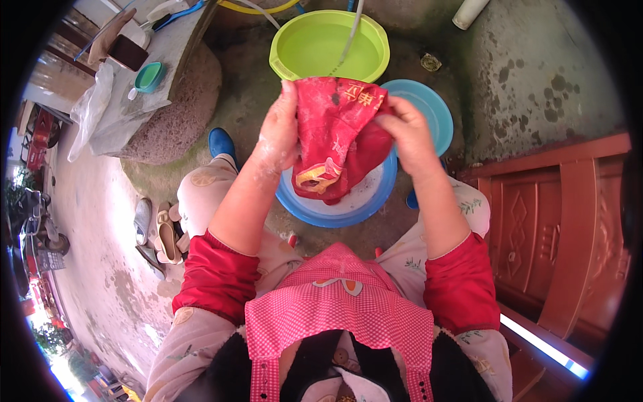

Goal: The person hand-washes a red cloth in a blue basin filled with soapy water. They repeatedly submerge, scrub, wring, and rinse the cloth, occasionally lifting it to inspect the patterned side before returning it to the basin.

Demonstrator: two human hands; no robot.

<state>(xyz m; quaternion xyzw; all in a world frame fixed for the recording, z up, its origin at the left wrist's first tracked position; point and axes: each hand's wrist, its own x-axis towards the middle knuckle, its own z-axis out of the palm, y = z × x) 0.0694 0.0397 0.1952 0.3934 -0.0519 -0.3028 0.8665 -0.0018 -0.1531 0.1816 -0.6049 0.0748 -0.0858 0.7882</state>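
Both of my hands hold up a wet red cloth [321, 120] with yellow printed writing and suds on it. My left hand [281, 128], foamy at the wrist, grips its left edge with the thumb on top. On the opposite side my right hand [409, 130] pinches the upper right edge between thumb and fingers. Below the cloth stands a blue basin [334, 220] of soapy water, partly hidden by it. A light-blue basin [442, 113] of cloudy water sits just behind my right hand. Farther off, a lime-green tub [379, 47] holds clear water.
A hose [354, 32] runs into the green tub. To the left is a stone slab [120, 118] bearing a small teal dish [150, 78], a brown block [128, 53] and a plastic bag [93, 108]. Shoes [168, 238] lie on the concrete floor. A red-brown wooden door [527, 241] borders the right.
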